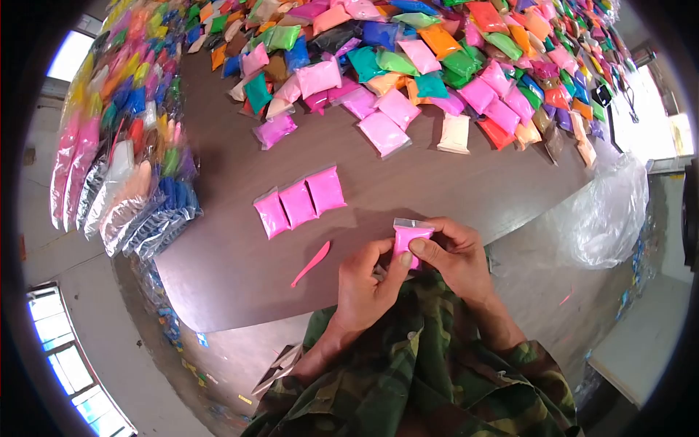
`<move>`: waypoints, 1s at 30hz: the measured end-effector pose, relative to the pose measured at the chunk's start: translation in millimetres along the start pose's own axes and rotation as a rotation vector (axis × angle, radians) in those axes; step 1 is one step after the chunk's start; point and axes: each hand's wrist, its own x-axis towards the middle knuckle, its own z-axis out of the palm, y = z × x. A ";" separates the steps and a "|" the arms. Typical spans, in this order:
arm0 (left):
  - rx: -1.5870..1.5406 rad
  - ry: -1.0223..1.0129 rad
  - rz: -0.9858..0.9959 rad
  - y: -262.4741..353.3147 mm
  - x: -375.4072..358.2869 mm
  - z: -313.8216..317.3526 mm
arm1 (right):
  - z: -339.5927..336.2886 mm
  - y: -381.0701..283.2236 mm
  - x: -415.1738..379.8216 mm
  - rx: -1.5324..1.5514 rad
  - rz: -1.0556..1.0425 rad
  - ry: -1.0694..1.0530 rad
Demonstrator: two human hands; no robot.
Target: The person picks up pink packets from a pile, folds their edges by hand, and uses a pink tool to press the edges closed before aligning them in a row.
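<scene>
A small clear packet of pink clay-like material [409,234] is pinched between both hands, held upright just above the table's front edge. My left hand [369,280] grips its left side with thumb and fingers. My right hand [457,261] has its thumb pressed on the front and its fingers behind the right side. To the left, a joined row of three pink packets [297,203] lies flat on the brown table [233,269]. Closer to my left hand is a pink plastic knife-shaped tool [312,264], lying at a slant.
A large heap of multicoloured packets [437,65] covers the far side of the table. Long bags of coloured packets [116,146] are stacked along the left edge. Crumpled clear plastic [601,218] hangs at the right edge.
</scene>
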 end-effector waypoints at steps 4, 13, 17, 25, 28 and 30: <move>0.184 0.094 0.096 -4.2 -11.0 -11.8 | 4.9 -19.5 8.9 -0.531 -0.103 0.038; 0.370 0.295 0.233 -24.7 -29.3 -61.6 | 13.5 -33.3 6.4 -1.158 -0.428 0.175; 0.441 0.324 0.318 -34.0 -33.4 -72.9 | 18.6 -23.2 -7.3 -1.491 -0.629 -0.037; 0.566 0.341 0.387 -39.7 -34.5 -91.0 | 6.3 0.6 -14.3 -1.661 -0.634 -0.118; 0.620 0.362 0.386 -42.4 -34.0 -97.5 | 6.5 3.4 -17.1 -1.678 -0.623 -0.124; 0.659 0.379 0.377 -43.8 -36.4 -100.6 | 6.7 4.5 -17.6 -1.667 -0.608 -0.133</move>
